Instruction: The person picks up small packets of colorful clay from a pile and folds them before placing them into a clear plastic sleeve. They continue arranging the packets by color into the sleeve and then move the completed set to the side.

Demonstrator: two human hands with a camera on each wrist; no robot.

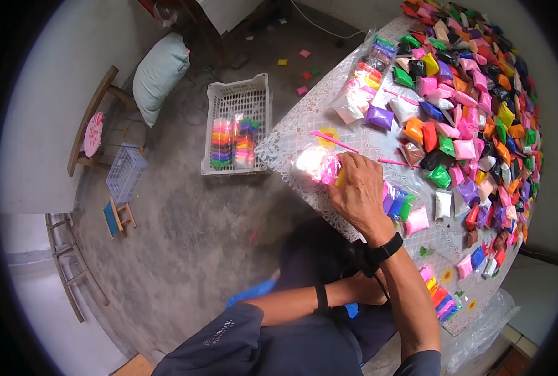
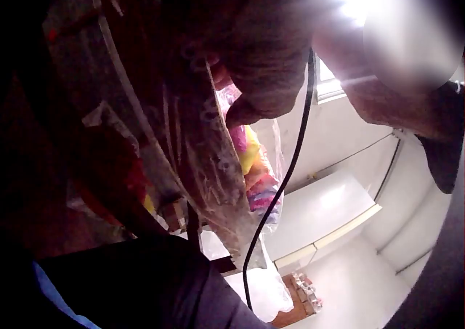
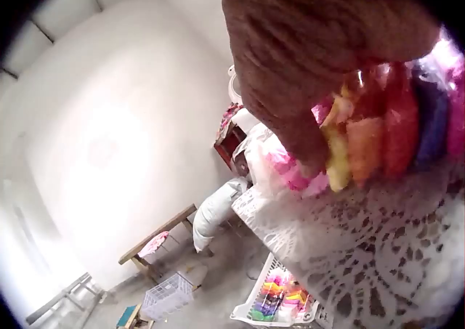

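Note:
My right hand (image 1: 359, 191) reaches over the near table corner and grips a clear-wrapped row of small coloured packets (image 1: 397, 202). White and pink packets (image 1: 316, 164) stick out past the fingers on one side, blue and green ones on the other. In the right wrist view, a fingertip (image 3: 312, 158) presses beside a yellow packet (image 3: 336, 158), with orange and red ones alongside. My left hand (image 1: 372, 289) is low by the table's edge, partly hidden behind the right forearm; I cannot tell how its fingers lie. A second row of packets (image 1: 440, 296) lies close to it.
Loose coloured packets (image 1: 473, 125) are heaped across the table's far side. Another filled clear bag (image 1: 366, 81) and pink sticks (image 1: 334, 141) lie on the lace cloth (image 1: 304, 122). On the floor, a white crate (image 1: 237, 103) holds filled bags. A plastic sheet (image 1: 482, 329) hangs at the table's edge.

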